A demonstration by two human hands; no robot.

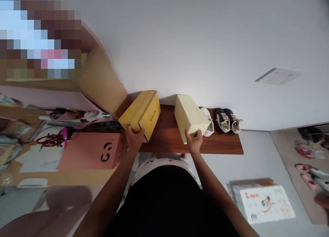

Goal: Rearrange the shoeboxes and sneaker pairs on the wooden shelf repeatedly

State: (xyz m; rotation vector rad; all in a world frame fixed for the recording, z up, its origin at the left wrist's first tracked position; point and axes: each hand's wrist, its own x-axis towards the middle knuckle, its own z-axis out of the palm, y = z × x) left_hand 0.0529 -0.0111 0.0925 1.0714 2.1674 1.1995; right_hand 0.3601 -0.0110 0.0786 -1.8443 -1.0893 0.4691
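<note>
My left hand [134, 137] grips the near end of a mustard-yellow shoe box [141, 114] that stands on a dark wooden shelf [218, 144] against the white wall. My right hand [194, 140] holds the near lower corner of a pale cream shoe box [189, 117] on the same shelf, to the right of the yellow one. Both boxes lie lengthwise, pointing toward the wall, with a gap of bare wood between them.
A white sneaker [208, 119] and a pair of dark sneakers [227, 121] stand right of the cream box. A pink box [89, 151] and clutter fill the left. A printed white pack [264, 202] lies on the floor, pink slippers [307, 175] on a mat.
</note>
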